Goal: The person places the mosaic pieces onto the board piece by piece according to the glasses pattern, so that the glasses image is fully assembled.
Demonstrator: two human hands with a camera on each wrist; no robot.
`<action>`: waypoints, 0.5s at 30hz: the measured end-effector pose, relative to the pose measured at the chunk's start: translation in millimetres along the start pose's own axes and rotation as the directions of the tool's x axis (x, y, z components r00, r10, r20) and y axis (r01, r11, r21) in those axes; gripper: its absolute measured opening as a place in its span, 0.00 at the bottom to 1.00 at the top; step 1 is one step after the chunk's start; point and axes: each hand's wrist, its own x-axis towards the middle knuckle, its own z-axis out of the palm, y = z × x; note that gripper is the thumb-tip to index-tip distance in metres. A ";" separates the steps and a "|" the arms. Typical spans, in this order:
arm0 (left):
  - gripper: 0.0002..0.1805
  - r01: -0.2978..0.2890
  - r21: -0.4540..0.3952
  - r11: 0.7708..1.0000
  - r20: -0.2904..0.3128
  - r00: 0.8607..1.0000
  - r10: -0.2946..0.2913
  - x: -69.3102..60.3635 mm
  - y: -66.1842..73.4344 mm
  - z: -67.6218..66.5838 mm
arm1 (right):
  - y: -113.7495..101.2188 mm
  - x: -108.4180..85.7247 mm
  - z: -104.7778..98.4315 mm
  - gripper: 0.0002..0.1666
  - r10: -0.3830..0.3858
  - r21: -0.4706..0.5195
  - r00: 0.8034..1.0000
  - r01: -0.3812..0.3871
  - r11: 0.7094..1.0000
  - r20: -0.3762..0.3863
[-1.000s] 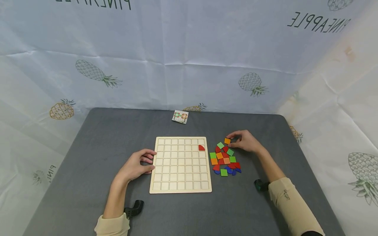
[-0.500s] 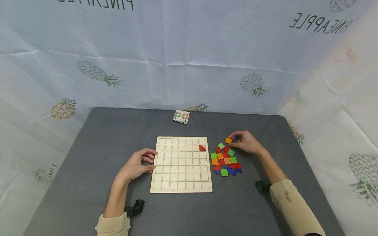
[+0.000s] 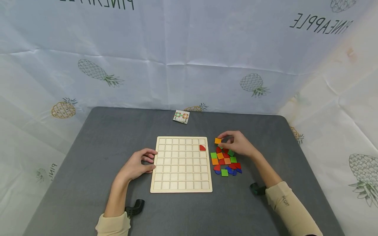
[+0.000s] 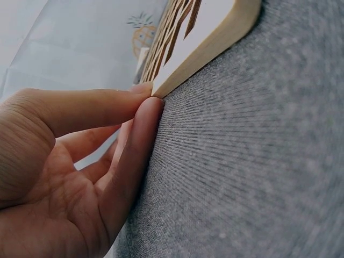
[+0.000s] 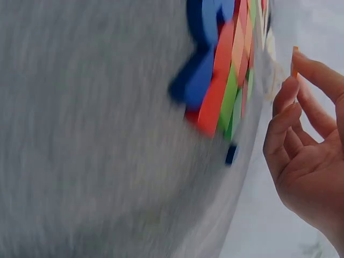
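A wooden grid board (image 3: 178, 189) lies flat on the table, one red quarter-circle tile (image 3: 202, 147) in a cell at its upper right. My left hand (image 3: 136, 166) is at the board's left side; in the left wrist view, thumb and a finger pinch the board's edge (image 4: 204, 62). Between thumb and fingertips my right hand (image 3: 238, 144) holds an orange square tile (image 3: 218, 141), raised near the board's upper right corner. The same tile (image 5: 294, 60) shows thin and edge-on in the right wrist view. Below that hand lies a group of loose tiles (image 3: 224, 172), partly hidden by it.
The loose tiles are green, red, orange and blue, in squares and curved shapes, to the right of the board. A small card with a coloured pattern (image 3: 181, 116) lies near the table's back edge. A white pineapple-print cloth (image 3: 177, 85) hangs behind the grey table (image 3: 183, 216).
My right hand has moved left with the orange square tile, from the back of the loose tiles toward the board. My left hand has stayed at the board's edge.
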 end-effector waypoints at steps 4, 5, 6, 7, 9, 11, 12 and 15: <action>0.28 0.002 -0.001 1.000 -0.003 1.000 -0.002 -0.1 0.3 0.1 | -12.7 4.1 13.9 0.20 -0.031 0.023 0.999 0.030 0.999 0.037; 0.28 0.002 -0.001 1.000 -0.004 1.000 -0.002 -0.2 0.3 0.1 | -15.0 5.5 17.6 0.19 -0.041 0.028 0.998 0.040 0.999 0.044; 0.28 0.003 -0.001 1.000 -0.005 1.000 -0.003 -0.3 0.4 0.2 | -17.6 7.1 20.8 0.19 -0.052 0.031 0.997 0.051 0.998 0.049; 0.28 0.003 0.000 1.000 -0.006 1.000 -0.003 -0.4 0.4 0.2 | -19.4 9.1 24.0 0.19 -0.063 0.031 0.997 0.062 0.998 0.053; 0.28 0.002 0.001 1.000 -0.006 1.000 -0.002 -0.5 0.4 0.3 | -22.7 12.9 29.5 0.19 -0.086 0.024 0.994 0.085 0.996 0.061; 0.28 0.001 0.002 1.000 -0.006 1.000 -0.001 -0.5 0.2 0.3 | -25.7 16.8 34.5 0.19 -0.097 0.022 0.993 0.096 0.995 0.072; 0.28 0.000 0.003 1.000 -0.006 1.000 0.000 -0.4 0.1 0.3 | -27.4 18.8 36.7 0.19 -0.102 0.022 0.992 0.100 0.995 0.077; 0.28 -0.004 0.005 1.000 -0.006 1.000 0.004 -0.3 -0.5 0.2 | -32.3 24.7 43.2 0.19 -0.109 0.004 0.989 0.110 0.994 0.095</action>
